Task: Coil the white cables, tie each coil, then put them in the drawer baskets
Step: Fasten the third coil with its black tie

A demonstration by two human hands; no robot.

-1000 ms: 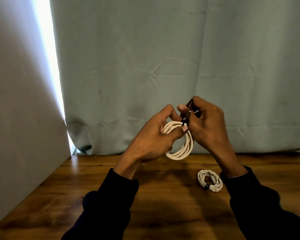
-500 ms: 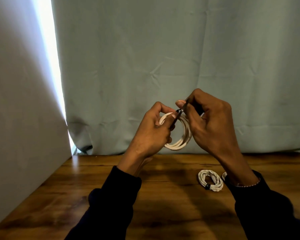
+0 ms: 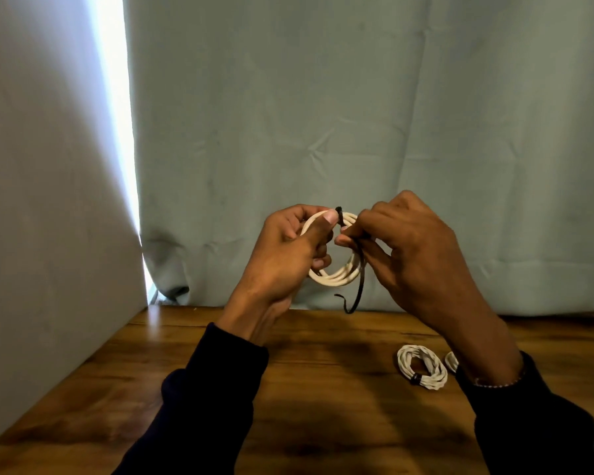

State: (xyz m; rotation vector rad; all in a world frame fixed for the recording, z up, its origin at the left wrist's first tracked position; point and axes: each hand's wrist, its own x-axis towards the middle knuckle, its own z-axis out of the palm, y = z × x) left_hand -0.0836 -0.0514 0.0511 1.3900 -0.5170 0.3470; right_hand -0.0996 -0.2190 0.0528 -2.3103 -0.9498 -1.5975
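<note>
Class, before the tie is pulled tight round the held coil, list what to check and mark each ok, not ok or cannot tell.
1. Left hand grips the coil: ok.
2. Right hand pinches the black tie: ok.
3. Tie passes over the coil's top: ok.
4. Tie fastened: not ok, its tail hangs loose.
5. Tied coil on the table lies clear of the hands: ok.
6. Drawer baskets at hand: cannot tell.

A wooden tabletop (image 3: 323, 389) with a warm brown grain fills the lower part of the view. Behind it hangs a pale grey-green curtain (image 3: 357, 114), its hem resting at the table's far edge. At left, a plain white panel (image 3: 48, 200) stands beside a bright strip of light (image 3: 117, 97).
</note>
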